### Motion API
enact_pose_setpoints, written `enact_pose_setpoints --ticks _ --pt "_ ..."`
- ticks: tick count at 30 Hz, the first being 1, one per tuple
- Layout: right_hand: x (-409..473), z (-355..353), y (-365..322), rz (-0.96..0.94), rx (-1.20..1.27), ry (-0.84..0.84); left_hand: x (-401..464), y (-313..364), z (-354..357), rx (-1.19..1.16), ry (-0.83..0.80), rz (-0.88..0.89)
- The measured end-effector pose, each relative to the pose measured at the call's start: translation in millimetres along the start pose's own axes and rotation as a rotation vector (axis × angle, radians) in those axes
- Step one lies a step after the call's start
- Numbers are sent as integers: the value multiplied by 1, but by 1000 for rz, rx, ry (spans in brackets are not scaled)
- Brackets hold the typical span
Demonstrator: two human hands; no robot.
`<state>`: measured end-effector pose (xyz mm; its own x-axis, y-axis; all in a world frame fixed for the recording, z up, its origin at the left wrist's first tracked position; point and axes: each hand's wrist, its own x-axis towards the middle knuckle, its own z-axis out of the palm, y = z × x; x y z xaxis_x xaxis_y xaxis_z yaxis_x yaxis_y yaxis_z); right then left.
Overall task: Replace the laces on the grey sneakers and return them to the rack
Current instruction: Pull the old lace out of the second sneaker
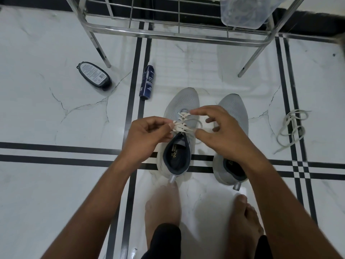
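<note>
From the head view, two grey sneakers stand side by side on the white marble floor (56, 184), toes pointing away from the person toward the metal rack (130, 28). The left sneaker (182, 103) is the landmark here: it sits on the crossing of the floor's black stripes, and a white lace (183, 121) is threaded across its upper eyelets.

The left hand (147, 137) is at the sneaker's left edge, fingers curled, thumb and forefinger pinching the lace where it leaves the eyelets. The right hand (222, 131) hovers over the sneaker's right side; its forefinger tip touches the lace near the top crossing and the thumb reaches toward a loose loop, while the other fingers are bent and spread apart. Whether it actually pinches the lace cannot be told.

The right sneaker (235, 113) stands just to the right of the left sneaker, partly covered by the right forearm; no lace shows on its visible part. Farther right lies a loose lace (291, 128) in a heap of loops. Ahead and to the left of the left sneaker a dark blue spray can (147, 83) lies on its side, and farther left a black bottle (94, 75) lies near a rack leg. Behind the left sneaker's heel are the person's bare feet (162, 208).
</note>
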<state>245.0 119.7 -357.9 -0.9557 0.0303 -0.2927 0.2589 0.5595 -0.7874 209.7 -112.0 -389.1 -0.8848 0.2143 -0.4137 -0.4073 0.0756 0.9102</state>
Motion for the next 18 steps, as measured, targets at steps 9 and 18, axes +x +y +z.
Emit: enact_pose_setpoints --ticks 9,18 --pt "18 18 -3 -76 -53 2 6 -1 0 -17 -11 -63" --pt "5 3 4 88 154 146 11 -8 8 150 53 -42"
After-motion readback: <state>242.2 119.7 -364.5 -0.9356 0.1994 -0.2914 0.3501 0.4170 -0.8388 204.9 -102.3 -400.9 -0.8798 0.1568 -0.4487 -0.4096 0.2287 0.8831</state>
